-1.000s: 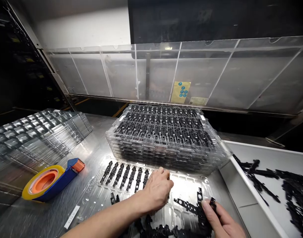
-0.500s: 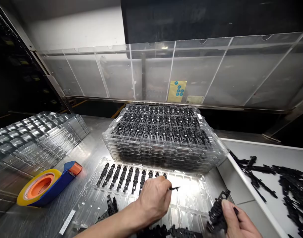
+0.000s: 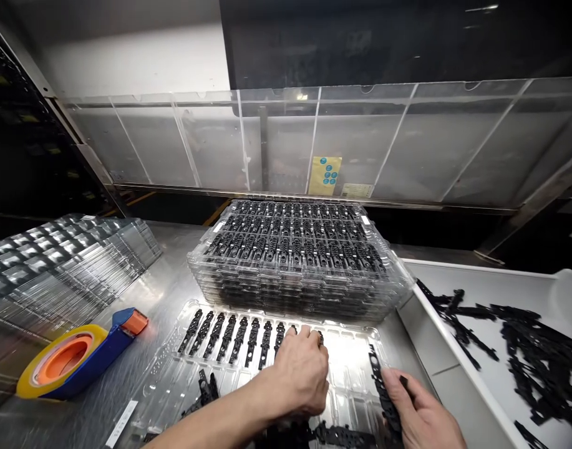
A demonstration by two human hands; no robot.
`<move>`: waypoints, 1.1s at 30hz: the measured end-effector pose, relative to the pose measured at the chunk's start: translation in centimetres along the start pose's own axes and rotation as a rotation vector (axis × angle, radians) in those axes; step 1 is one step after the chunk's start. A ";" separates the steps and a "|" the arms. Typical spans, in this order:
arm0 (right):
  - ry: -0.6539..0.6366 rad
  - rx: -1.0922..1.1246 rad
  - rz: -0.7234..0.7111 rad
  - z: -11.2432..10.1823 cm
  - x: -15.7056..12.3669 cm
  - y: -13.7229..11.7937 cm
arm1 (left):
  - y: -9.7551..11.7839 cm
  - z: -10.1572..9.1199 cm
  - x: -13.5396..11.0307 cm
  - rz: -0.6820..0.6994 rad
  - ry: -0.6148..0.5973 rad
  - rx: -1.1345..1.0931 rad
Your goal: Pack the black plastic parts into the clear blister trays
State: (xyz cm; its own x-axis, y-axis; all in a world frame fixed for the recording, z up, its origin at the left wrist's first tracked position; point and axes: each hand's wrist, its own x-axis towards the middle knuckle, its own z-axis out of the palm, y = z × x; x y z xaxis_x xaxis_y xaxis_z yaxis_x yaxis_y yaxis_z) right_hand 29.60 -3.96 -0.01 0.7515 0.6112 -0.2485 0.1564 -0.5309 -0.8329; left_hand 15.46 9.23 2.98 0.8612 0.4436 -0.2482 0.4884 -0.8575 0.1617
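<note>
A clear plastic tray [image 3: 351, 355] lies in front of me on the steel bench, its back row partly filled with small black plastic parts [image 3: 229, 337]. My left hand [image 3: 302, 371] rests on the tray, fingers curled and pressed down onto a pocket beside the last seated part; what is under the fingertips is hidden. At the tray's right edge, my right hand [image 3: 419, 415] is closed on a long black strip of joined parts [image 3: 382, 390]. More loose black pieces [image 3: 342, 434] lie at the tray's near edge.
A tall stack of filled clear trays [image 3: 297, 262] stands just behind. Empty clear trays [image 3: 56, 262] are piled at the left. A yellow tape roll in a blue dispenser [image 3: 75, 358] lies front left. A white bin [image 3: 435, 349] with black parts sits right.
My left hand went from holding a small part above the tray to pressing down on the pockets. My right hand swung its black strip up and in over the tray's right edge.
</note>
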 end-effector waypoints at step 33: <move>-0.458 -0.482 -0.469 0.0 6.8 -7.0 | -0.7 1.1 0.3 -0.155 0.143 -0.152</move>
State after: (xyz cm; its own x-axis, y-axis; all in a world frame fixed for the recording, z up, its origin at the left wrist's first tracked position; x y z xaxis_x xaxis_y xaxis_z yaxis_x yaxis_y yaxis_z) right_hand 33.57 3.89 4.10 0.2185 0.9569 -0.1913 0.7272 -0.2904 -0.6220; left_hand 15.17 9.66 1.75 0.7800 0.6086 -0.1456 0.6227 -0.7320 0.2764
